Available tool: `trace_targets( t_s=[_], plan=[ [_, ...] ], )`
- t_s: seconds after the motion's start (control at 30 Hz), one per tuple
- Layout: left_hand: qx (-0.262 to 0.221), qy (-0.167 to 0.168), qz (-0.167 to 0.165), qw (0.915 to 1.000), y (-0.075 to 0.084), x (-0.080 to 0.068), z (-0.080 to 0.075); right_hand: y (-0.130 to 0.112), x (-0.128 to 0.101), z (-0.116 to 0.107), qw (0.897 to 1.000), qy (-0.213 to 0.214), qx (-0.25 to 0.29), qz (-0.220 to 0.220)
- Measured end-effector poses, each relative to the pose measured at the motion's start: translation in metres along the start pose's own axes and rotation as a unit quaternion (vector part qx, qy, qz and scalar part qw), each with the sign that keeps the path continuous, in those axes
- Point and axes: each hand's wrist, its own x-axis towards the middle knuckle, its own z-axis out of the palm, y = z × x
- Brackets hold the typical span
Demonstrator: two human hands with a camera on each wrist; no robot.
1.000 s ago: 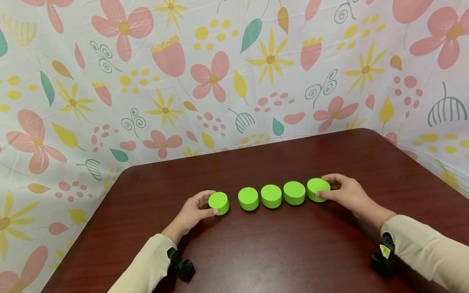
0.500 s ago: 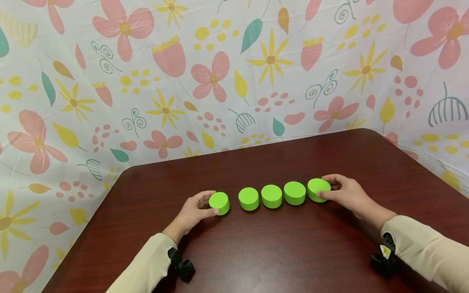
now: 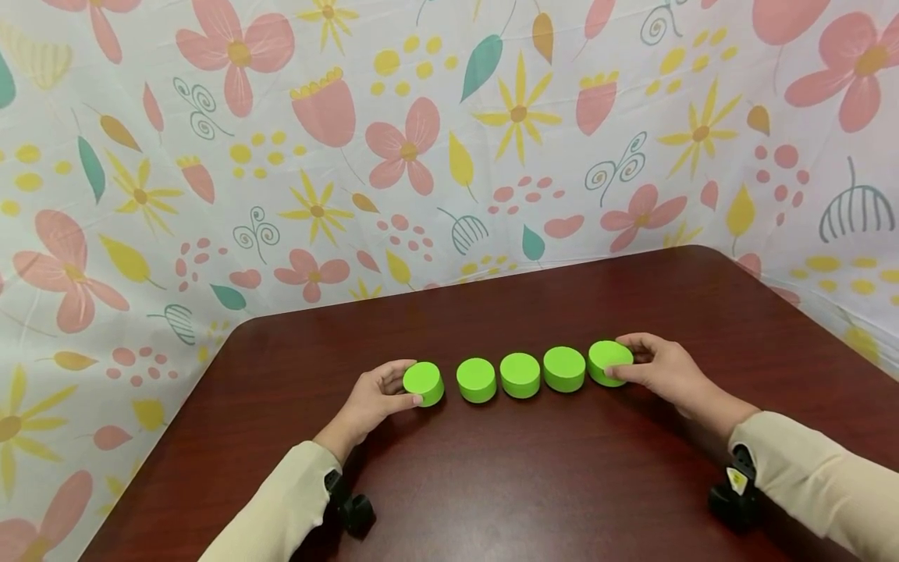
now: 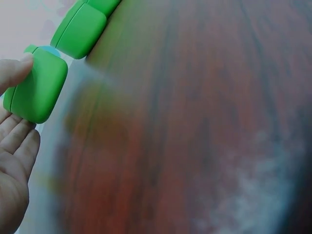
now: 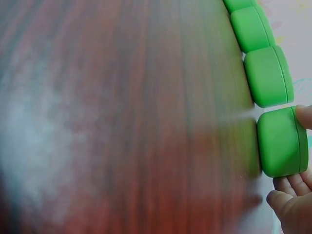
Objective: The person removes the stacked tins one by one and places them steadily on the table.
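Several matching bright green round containers, each with a lid seam, form a row across the table. At the row's left end, my left hand (image 3: 371,396) grips one green round container (image 3: 424,383) between thumb and fingers. In the left wrist view the thumb presses its lid side while the fingers lie along the far side of that container (image 4: 41,87). My right hand (image 3: 660,365) holds the rightmost container (image 3: 605,361) the same way, thumb in front. Between the hands stand a left container (image 3: 477,380), a middle container (image 3: 520,375) and a right container (image 3: 565,369), untouched.
Everything stands on a dark red-brown wooden table (image 3: 477,476) with rounded far corners. Behind it hangs a white curtain (image 3: 435,70) printed with flowers and leaves. A wider gap separates the left-hand container from the row. Black wrist cameras (image 3: 357,513) hang below both sleeves.
My left hand and its container have shifted slightly right and away from me, narrowing the gap to the row. The right hand and the other containers have stayed in place.
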Motion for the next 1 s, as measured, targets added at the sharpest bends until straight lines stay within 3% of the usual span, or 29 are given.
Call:
trace_targets(
  t_s=[1.0],
  plan=[
    [-0.023,-0.020,-0.001,0.9995,0.003,0.007,0.011,0.000,-0.001,0.000,1.000,-0.001,0.005,0.006]
  ],
)
